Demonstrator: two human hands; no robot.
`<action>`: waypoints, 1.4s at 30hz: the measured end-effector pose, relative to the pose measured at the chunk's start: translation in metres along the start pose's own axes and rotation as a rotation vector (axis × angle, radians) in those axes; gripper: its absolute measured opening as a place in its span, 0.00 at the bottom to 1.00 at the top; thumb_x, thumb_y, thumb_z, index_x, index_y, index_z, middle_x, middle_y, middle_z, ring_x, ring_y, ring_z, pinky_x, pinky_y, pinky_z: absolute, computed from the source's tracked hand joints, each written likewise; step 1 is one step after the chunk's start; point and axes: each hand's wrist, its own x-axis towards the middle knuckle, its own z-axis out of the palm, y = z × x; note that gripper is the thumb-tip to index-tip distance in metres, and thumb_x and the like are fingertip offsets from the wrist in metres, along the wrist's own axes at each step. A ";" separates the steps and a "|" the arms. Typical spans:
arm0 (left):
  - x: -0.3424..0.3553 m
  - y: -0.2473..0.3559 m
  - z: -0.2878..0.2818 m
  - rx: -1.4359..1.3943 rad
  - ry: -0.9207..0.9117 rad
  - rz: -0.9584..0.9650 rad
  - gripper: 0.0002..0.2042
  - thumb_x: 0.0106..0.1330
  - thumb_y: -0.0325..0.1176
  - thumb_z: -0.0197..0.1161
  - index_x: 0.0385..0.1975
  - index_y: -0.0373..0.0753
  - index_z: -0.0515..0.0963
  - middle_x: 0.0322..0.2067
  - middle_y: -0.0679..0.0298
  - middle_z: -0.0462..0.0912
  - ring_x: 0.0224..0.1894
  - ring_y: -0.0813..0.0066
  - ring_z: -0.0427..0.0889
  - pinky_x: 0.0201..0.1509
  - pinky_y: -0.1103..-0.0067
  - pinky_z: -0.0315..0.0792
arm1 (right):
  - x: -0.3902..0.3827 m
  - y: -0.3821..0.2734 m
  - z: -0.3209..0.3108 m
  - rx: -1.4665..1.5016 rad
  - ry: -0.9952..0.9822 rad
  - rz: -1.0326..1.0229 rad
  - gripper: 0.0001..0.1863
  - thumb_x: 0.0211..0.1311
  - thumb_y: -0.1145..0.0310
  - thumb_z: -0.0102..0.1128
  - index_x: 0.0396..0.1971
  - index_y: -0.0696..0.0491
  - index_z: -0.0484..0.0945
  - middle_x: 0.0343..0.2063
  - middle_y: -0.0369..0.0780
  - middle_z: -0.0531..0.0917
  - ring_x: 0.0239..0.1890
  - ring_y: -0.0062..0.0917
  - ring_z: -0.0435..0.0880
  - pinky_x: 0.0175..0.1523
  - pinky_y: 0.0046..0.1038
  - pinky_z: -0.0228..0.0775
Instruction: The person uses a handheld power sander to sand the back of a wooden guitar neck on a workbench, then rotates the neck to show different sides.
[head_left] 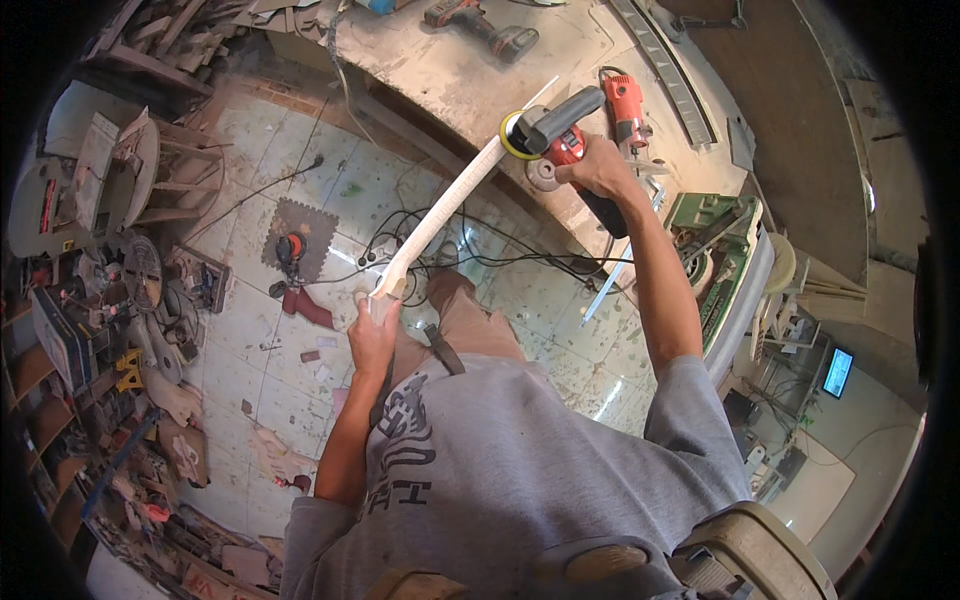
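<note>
My left hand point(372, 338) is closed round the near end of a long, curved piece of pale wood point(440, 215). The wood slants up and to the right, its far end reaching the workbench point(420, 50). My right hand point(600, 172) grips a red and black handheld power sander point(568, 148). Its round yellow-edged pad point(514, 136) rests against or right beside the wood's upper end; I cannot tell whether they touch. A small pale disc point(541, 176) sits just below the sander at the bench edge.
On the bench lie a cordless drill point(490, 30), a red corded power tool point(625, 105) and a slotted metal rail point(665, 75). A green machine point(715, 270) stands at right. Black cables point(500, 255) cross the tiled floor. An orange and black tool point(290, 246) sits on a mat; cluttered shelves line the left.
</note>
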 end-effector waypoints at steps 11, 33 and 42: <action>0.000 -0.010 0.007 -0.197 -0.002 -0.003 0.20 0.67 0.37 0.71 0.52 0.30 0.77 0.35 0.50 0.88 0.26 0.61 0.87 0.30 0.69 0.78 | -0.056 -0.020 0.081 -0.066 -0.033 -0.299 0.34 0.38 0.58 0.77 0.45 0.63 0.76 0.35 0.58 0.86 0.42 0.55 0.86 0.48 0.48 0.78; 0.007 0.015 -0.014 -0.598 -0.287 -0.417 0.14 0.70 0.35 0.70 0.44 0.32 0.76 0.20 0.60 0.80 0.13 0.73 0.77 0.14 0.76 0.71 | -0.027 -0.006 0.062 -0.036 0.046 -0.214 0.34 0.39 0.56 0.75 0.45 0.63 0.78 0.36 0.60 0.85 0.43 0.55 0.86 0.52 0.45 0.79; 0.012 0.012 -0.015 -0.601 -0.360 -0.491 0.16 0.69 0.39 0.71 0.44 0.32 0.77 0.19 0.59 0.80 0.13 0.71 0.78 0.14 0.76 0.72 | -0.071 -0.036 0.096 -0.182 -0.169 -0.279 0.33 0.40 0.56 0.77 0.43 0.62 0.76 0.34 0.58 0.86 0.43 0.55 0.86 0.50 0.50 0.79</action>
